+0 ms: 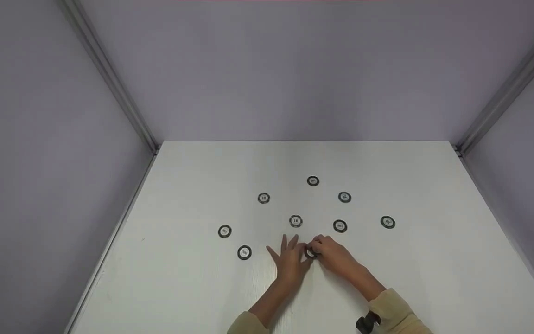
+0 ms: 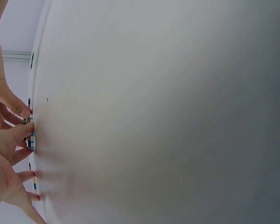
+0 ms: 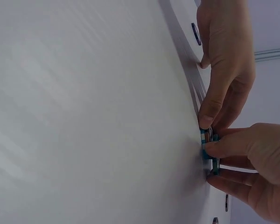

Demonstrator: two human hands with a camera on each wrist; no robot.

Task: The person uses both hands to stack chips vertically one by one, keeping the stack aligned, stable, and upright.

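A small stack of blue-edged poker chips (image 1: 311, 253) stands on the white table (image 1: 434, 278), near its front middle. My right hand (image 1: 319, 248) curls over the stack from the right and pinches it; in the right wrist view the right hand's fingertips (image 3: 214, 149) clamp the chips' (image 3: 208, 139) edges. My left hand (image 1: 300, 248) lies flat on the table just left of the stack, fingers spread and straight, its thumb (image 3: 206, 119) touching the chips. In the left wrist view both hands meet at the stack (image 2: 31, 140).
Several single dark-rimmed chips lie flat in a loose ring beyond the hands, from one at the left (image 1: 224, 231) past one at the back (image 1: 313, 181) to one at the right (image 1: 387, 222). Another chip (image 1: 244, 252) lies left of my left hand. Grey walls enclose the table.
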